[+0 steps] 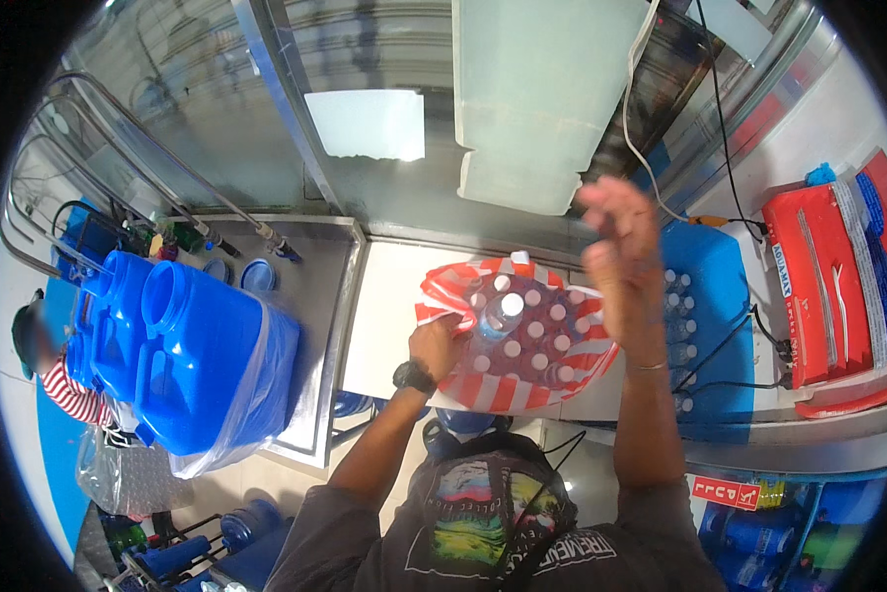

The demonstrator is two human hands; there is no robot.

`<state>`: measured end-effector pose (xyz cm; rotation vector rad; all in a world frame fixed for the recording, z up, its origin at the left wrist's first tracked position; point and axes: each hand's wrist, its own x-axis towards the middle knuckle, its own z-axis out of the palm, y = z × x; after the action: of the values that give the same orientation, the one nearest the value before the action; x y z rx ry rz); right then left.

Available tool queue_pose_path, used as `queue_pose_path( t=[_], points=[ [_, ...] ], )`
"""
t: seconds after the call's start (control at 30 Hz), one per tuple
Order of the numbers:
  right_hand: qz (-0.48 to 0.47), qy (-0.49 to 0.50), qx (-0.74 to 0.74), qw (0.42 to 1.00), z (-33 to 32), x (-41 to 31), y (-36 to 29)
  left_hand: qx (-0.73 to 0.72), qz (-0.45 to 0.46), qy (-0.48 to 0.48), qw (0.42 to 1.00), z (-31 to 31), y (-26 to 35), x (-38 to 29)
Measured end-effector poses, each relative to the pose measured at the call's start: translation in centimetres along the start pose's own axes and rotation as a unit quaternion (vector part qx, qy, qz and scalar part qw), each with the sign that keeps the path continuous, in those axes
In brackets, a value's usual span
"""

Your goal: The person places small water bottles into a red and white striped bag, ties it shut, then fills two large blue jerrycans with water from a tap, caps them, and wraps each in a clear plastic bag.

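Observation:
My left hand point(437, 348) is closed on the gathered rim of a red-and-white striped plastic bag point(503, 394), at the bag's left side. Inside the open bag stand several small bottles with white caps, and one clear bottle point(497, 317) sits higher than the others near my left hand. My right hand point(622, 237) is raised above the bag's right side, blurred, with fingers apart and nothing seen in it. The bag rests on a white counter point(373, 311).
Blue water jugs point(207, 355) stand left on a steel counter point(325, 281) below metal filling pipes. More capped bottles point(680, 329) line up at right, beside cables and a red box point(821, 288). A glass panel stands behind. A person in striped clothing point(77, 392) is far left.

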<state>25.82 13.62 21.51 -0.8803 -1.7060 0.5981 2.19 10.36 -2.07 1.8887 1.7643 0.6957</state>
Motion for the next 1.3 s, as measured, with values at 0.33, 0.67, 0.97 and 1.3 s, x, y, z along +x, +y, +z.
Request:
queue_pose_path(
  t=[0.33, 0.67, 0.97, 1.3],
  points=[
    [0.041, -0.273, -0.327, 0.904, 14.8, -8.1, 14.6, -0.01, -0.014, -0.032, 0.999, -0.4, -0.5, 0.6],
    [0.089, -0.19, -0.358, 0.91, 15.6, -8.9, 16.5, -0.063, 0.005, 0.005, 0.998, 0.3, -1.1, 0.3],
    [0.118, -0.029, 0.024, 0.992, 7.4, -12.1, 7.4, -0.411, -0.079, 0.057, 0.906, -4.1, 0.1, -2.3],
    [0.405, -0.064, -0.075, 0.909, -0.7, -15.5, 8.3, -0.453, -0.033, 0.117, 0.883, -10.4, 4.2, -6.4]
  ],
)
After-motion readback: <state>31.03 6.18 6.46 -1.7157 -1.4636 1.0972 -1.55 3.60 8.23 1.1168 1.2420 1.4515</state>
